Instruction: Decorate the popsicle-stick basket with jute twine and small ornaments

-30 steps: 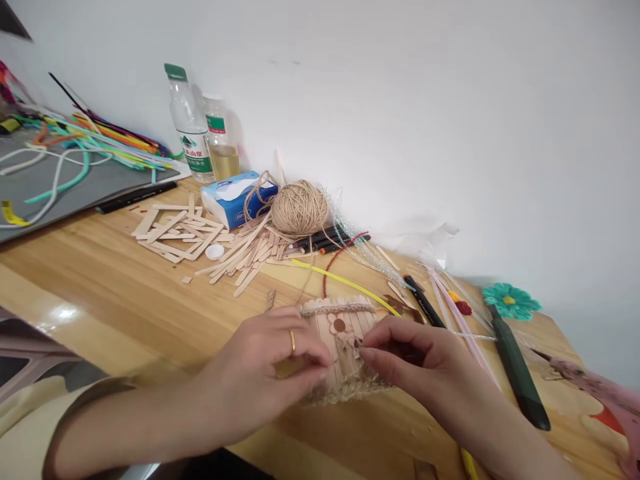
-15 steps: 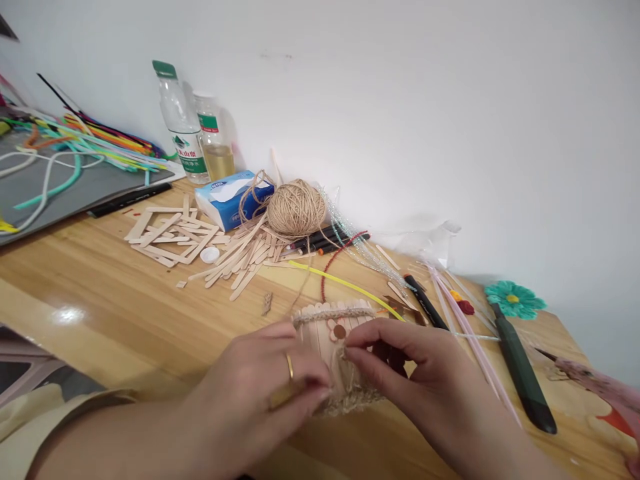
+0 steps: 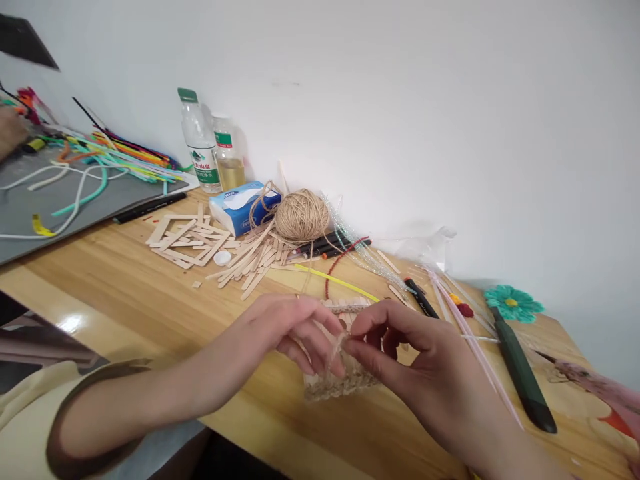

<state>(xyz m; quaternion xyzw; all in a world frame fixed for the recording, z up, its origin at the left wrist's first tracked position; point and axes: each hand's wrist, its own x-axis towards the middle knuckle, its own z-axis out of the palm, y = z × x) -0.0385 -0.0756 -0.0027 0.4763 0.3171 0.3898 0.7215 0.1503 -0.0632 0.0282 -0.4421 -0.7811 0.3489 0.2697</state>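
Hiding much of the stick panel [image 3: 351, 371], left hand [image 3: 285, 325] loosely spread, right hand [image 3: 425, 357] pinching a blurred pale strand [image 3: 338, 349].

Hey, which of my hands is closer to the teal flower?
Right. Your right hand is to the left of the teal flower, apart from it; your left hand is farther away, beyond the right one, partly over the stick panel.

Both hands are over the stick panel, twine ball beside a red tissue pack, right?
Not red: the head view shows a blue and white tissue pack. The twine ball sits beside it; the left hand and right hand are over the stick panel.
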